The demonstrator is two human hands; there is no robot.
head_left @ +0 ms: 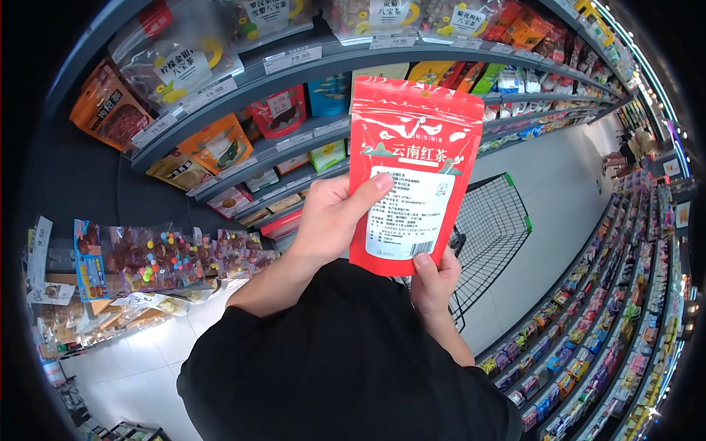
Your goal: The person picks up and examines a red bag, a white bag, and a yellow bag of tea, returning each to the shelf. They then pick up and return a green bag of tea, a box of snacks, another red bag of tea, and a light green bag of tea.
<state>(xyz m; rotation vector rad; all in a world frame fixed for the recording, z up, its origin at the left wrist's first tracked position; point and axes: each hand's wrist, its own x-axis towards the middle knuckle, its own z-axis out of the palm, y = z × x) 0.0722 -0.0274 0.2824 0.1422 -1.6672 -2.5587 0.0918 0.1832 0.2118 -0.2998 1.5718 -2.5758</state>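
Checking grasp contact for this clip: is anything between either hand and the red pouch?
Nothing visible: the left hand grips the red pouch at its side, and the right hand pinches its bottom edge directly.

A shop, clearly a supermarket aisle. Long grey shelves (323, 62) packed with bagged goods, each edge carrying white price tags (293, 59). Below those shelves, to the left, a display of candy packets (147, 257). Right of the shelves, a black wire shopping cart (493, 228) with a green rim, standing on a pale tiled floor (559, 191). Beyond the cart, across the aisle, another run of stocked shelves (603, 331) lined with small colourful packages.
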